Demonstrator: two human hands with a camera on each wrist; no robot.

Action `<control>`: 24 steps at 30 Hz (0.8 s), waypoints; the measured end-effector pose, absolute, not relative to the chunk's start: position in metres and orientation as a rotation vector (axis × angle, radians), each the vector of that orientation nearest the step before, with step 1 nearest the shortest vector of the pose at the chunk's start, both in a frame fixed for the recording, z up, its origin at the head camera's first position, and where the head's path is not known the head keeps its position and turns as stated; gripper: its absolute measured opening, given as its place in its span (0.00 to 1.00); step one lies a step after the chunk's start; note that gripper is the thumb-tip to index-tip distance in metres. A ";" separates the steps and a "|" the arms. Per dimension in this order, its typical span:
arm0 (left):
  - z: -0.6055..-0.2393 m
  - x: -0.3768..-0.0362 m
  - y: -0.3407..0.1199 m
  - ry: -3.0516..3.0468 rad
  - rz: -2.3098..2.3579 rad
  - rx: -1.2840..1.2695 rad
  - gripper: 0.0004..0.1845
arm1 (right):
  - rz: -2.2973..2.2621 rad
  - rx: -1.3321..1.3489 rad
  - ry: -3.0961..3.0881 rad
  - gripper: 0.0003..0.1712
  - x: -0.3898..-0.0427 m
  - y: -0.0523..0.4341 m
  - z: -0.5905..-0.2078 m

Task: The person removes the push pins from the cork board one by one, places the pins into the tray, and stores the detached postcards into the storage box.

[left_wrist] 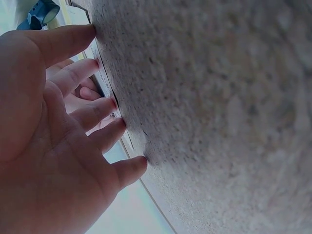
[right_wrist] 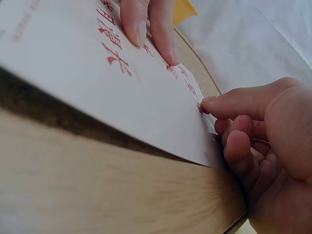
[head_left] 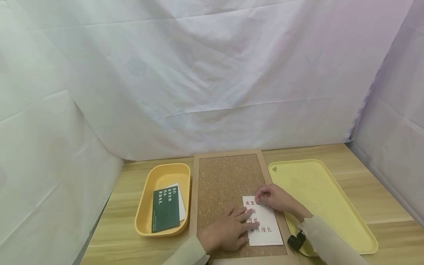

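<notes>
A white card (head_left: 268, 238) with red Chinese characters lies on the right part of a wood-framed cork board (head_left: 220, 180). My left hand (head_left: 228, 230) is palm down with fingers spread; some fingertips press on the card's left half. In the left wrist view, fingertips (left_wrist: 119, 124) meet the surface. My right hand (head_left: 276, 197) is at the card's upper right corner. Seen from the right wrist, its thumb (right_wrist: 229, 101) touches the print and the other fingers curl by the card's edge. I cannot tell what, if anything, is between them.
Left of the board, a deep orange-yellow tray (head_left: 142, 215) holds a dark green card (head_left: 167, 213) over a white one. A shallow pale-yellow tray (head_left: 311, 195) stands to the right, a small dark cluster (head_left: 274, 169) in its far corner. White cloth (head_left: 212, 84) hangs behind.
</notes>
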State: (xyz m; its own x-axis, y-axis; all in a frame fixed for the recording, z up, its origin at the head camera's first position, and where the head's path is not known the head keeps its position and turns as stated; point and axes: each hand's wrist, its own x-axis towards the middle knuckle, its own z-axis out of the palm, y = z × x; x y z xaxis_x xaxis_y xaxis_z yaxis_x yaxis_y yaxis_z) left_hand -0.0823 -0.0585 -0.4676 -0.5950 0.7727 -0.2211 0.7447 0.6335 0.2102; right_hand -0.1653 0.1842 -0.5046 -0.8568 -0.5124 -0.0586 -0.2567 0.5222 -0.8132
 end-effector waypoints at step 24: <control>-0.468 -0.083 -0.058 2.557 0.109 1.221 0.26 | -1.294 -0.599 2.394 0.06 -0.164 0.187 -0.500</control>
